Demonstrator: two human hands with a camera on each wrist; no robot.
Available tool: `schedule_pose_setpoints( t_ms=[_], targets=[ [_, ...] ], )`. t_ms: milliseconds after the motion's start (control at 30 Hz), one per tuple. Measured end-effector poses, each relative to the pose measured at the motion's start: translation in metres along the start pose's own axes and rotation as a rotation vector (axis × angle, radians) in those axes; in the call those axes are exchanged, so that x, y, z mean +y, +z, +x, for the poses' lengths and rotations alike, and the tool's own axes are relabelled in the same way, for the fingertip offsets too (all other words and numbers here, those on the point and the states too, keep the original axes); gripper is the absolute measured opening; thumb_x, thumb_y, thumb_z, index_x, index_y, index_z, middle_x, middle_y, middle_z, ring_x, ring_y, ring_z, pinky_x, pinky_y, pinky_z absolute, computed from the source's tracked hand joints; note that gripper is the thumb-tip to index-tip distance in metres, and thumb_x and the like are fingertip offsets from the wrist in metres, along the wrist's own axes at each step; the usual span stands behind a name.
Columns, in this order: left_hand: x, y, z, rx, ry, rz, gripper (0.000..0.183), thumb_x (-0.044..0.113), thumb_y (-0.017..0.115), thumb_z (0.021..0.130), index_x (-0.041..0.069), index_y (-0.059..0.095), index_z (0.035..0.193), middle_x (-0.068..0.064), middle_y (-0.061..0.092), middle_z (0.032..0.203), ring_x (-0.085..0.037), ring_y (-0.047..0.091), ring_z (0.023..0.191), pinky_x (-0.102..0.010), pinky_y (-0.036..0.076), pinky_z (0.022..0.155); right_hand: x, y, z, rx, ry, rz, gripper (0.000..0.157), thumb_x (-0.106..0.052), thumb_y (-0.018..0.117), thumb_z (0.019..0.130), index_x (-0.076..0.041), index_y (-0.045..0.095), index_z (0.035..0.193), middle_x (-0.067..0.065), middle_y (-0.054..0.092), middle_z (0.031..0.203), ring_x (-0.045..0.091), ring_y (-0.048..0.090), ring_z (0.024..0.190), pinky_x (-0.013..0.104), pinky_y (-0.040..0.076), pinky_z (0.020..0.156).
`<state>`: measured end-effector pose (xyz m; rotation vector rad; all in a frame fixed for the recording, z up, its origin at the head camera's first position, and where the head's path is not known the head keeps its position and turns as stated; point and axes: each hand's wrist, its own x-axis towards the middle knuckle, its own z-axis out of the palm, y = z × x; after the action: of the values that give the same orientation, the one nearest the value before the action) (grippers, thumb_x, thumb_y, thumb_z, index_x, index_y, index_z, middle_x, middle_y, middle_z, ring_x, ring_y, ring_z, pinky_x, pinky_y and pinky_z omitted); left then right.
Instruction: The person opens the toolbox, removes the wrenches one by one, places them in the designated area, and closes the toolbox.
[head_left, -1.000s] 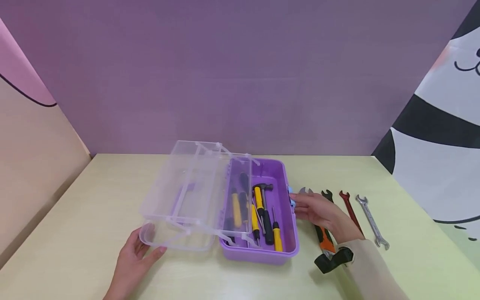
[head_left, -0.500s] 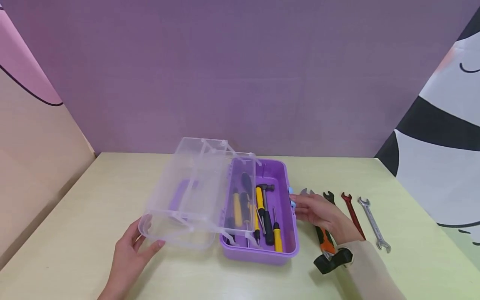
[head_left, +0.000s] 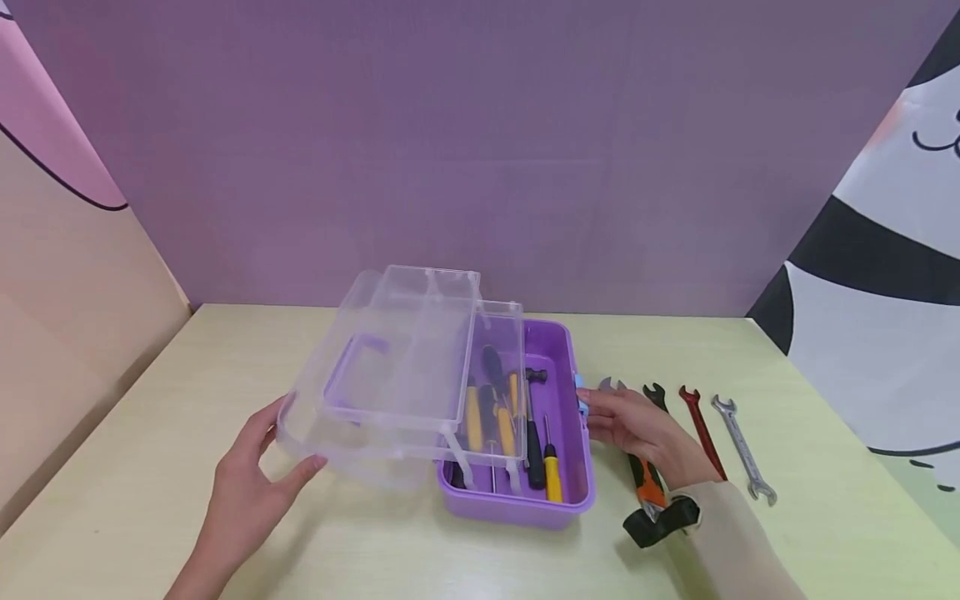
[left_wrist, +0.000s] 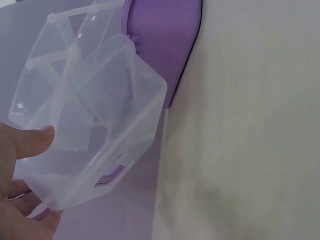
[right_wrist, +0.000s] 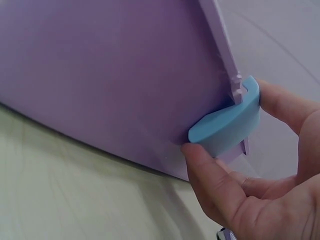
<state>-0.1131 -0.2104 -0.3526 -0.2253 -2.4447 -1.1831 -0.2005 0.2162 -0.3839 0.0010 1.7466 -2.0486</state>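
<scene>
A purple toolbox [head_left: 517, 512] stands on the table with its clear lid [head_left: 306, 433] raised at the left. My left hand [head_left: 243, 500] grips the lid's outer edge, thumb on one side and fingers on the other, as the left wrist view also shows. Two clear trays [head_left: 427, 350] on link arms hang over the box's left part. At the box's right side my right hand [head_left: 637, 425] pinches a light blue latch [right_wrist: 227, 127] between thumb and fingers. Inside lie a hammer [head_left: 536, 454], a yellow screwdriver [head_left: 552, 475] and several more tools, partly seen through the trays.
Right of the box lie a red wrench [head_left: 702, 429], a silver wrench [head_left: 742, 450] and a black wrench [head_left: 655, 393]. An orange-and-black handled tool [head_left: 647, 479] is partly hidden under my right hand. A purple wall [head_left: 480, 158] stands behind the table.
My left hand has raised the lid's edge, and the trays have swung up and to the right, covering more of the tools. The right hand stays at the latch.
</scene>
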Motion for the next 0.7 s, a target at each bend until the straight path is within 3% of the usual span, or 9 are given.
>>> schedule_pose_setpoints(
  t_ms=[67,100,233,333,467,533,700],
  targets=[
    [0.006,0.000,0.003,0.034,0.082,0.028,0.078,0.000,0.081,0.071,0.011,0.045,0.139,-0.011,0.053,0.134,0.001,0.046,0.114,-0.012,0.040,0.096,0.001,0.000,0.000,0.002,-0.001,0.003,0.015,-0.020,0.057,0.097,-0.005,0.061,0.099,0.002,0.072,0.091,0.013,0.071,0.085,0.028,0.061,0.084],
    [0.009,0.000,0.004,0.046,0.113,0.032,0.079,-0.002,0.081,0.070,0.011,0.045,0.140,-0.011,0.053,0.134,0.001,0.046,0.114,-0.010,0.037,0.094,0.001,0.000,0.000,0.000,-0.004,0.004,0.016,-0.020,0.057,0.096,-0.004,0.060,0.100,0.002,0.072,0.091,0.013,0.071,0.085,0.028,0.061,0.084],
    [0.020,-0.001,0.010,0.054,0.206,0.079,0.085,-0.005,0.081,0.067,0.010,0.044,0.141,-0.014,0.051,0.136,-0.023,0.046,0.120,-0.029,0.040,0.093,0.001,0.000,0.000,0.002,-0.001,0.009,0.019,-0.019,0.057,0.096,-0.001,0.058,0.102,0.002,0.072,0.091,0.013,0.070,0.086,0.028,0.060,0.085],
    [0.024,0.000,0.014,0.056,0.293,0.113,0.085,-0.006,0.081,0.066,0.005,0.042,0.141,-0.018,0.050,0.136,-0.033,0.044,0.122,-0.028,0.040,0.099,0.000,0.001,0.001,0.009,0.000,0.013,0.021,-0.019,0.057,0.096,0.001,0.056,0.104,0.002,0.071,0.091,0.013,0.070,0.086,0.028,0.060,0.085],
    [0.028,0.002,0.019,0.067,0.416,0.164,0.085,-0.008,0.082,0.063,-0.002,0.043,0.138,-0.022,0.050,0.134,-0.037,0.043,0.121,-0.004,0.025,0.107,0.000,0.000,0.001,0.017,-0.007,0.000,0.024,-0.019,0.057,0.096,0.002,0.055,0.107,0.002,0.071,0.092,0.012,0.069,0.086,0.027,0.060,0.085],
    [0.031,0.002,0.021,0.063,0.460,0.189,0.084,-0.008,0.082,0.063,-0.004,0.043,0.137,-0.021,0.050,0.134,-0.037,0.043,0.121,0.001,0.019,0.108,0.000,0.000,0.001,0.020,-0.009,-0.013,0.025,-0.020,0.057,0.096,0.002,0.055,0.108,0.002,0.071,0.092,0.011,0.069,0.086,0.026,0.060,0.086],
    [0.044,0.001,0.029,0.041,0.566,0.239,0.082,-0.005,0.084,0.062,-0.005,0.046,0.134,-0.017,0.050,0.135,-0.035,0.044,0.122,-0.005,0.020,0.113,0.002,0.001,0.002,0.024,-0.006,-0.020,0.025,-0.021,0.057,0.096,0.001,0.056,0.107,0.001,0.071,0.092,0.011,0.069,0.086,0.026,0.060,0.086]
  ],
)
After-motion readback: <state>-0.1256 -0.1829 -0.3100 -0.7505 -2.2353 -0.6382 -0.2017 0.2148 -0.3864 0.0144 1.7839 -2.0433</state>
